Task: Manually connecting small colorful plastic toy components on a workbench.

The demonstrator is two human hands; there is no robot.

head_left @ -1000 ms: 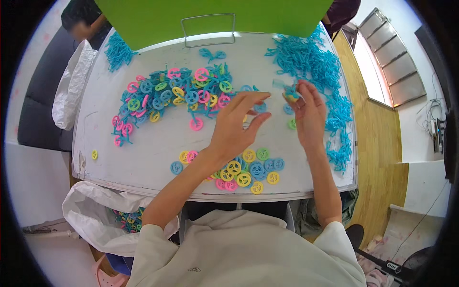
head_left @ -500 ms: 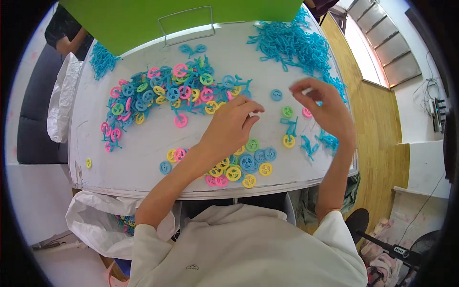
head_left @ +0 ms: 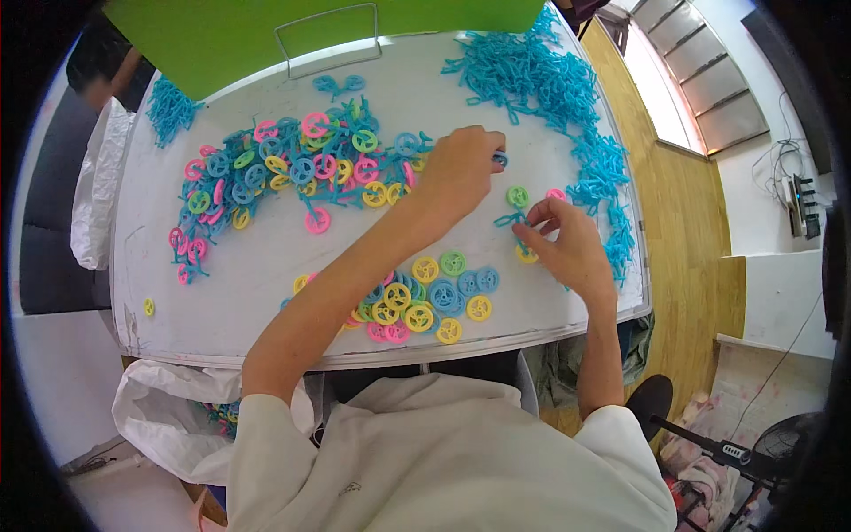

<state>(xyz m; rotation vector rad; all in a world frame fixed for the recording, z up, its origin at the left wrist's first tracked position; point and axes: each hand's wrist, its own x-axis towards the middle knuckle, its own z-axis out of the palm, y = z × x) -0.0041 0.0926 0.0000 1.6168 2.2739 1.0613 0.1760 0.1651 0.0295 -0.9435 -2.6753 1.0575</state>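
Observation:
My left hand [head_left: 458,173] is closed on a small blue plastic wheel [head_left: 501,160], whose edge shows at the fingertips. Lower and to the right, my right hand [head_left: 569,248] has thumb and forefinger pinched at a blue plastic stick piece [head_left: 508,219]. A green wheel [head_left: 517,197] lies just above that piece, a pink wheel [head_left: 556,194] beyond my right fingers, and a yellow wheel [head_left: 526,254] partly under the hand. Loose wheels in blue, yellow, green and pink [head_left: 446,297] lie near the front edge, partly covered by my left forearm.
Wheels joined to blue sticks form a large heap [head_left: 301,168] at the left. Loose blue sticks [head_left: 541,84] pile up at the back right and along the right edge. A green panel [head_left: 239,35] with a wire handle stands behind. A white sack [head_left: 177,417] hangs at the front left.
My left hand has moved right and taken hold of the blue wheel. My right hand has come down to the blue stick piece, its fingers now pinched. The view has shifted slightly.

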